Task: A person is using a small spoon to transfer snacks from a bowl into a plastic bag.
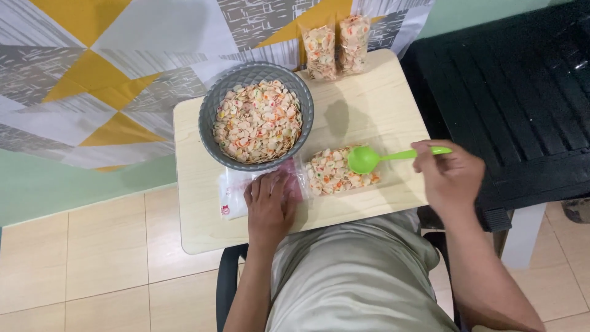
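My left hand (270, 206) lies flat on the empty end of a clear plastic bag (236, 195) on a small wooden table (375, 107). The bag's filled end (329, 175) holds pale, orange-flecked crackers. My right hand (447, 175) grips the handle of a green plastic spoon (367, 158), whose bowl rests over the filled end of the bag. A grey basket bowl (258, 118) full of the same crackers stands just behind my left hand.
Two filled cracker bags (337, 44) lie at the table's far edge. A black slatted bench (522, 92) stands to the right. A patterned grey-and-yellow cloth (110, 67) lies at the upper left, tiled floor (92, 258) below it.
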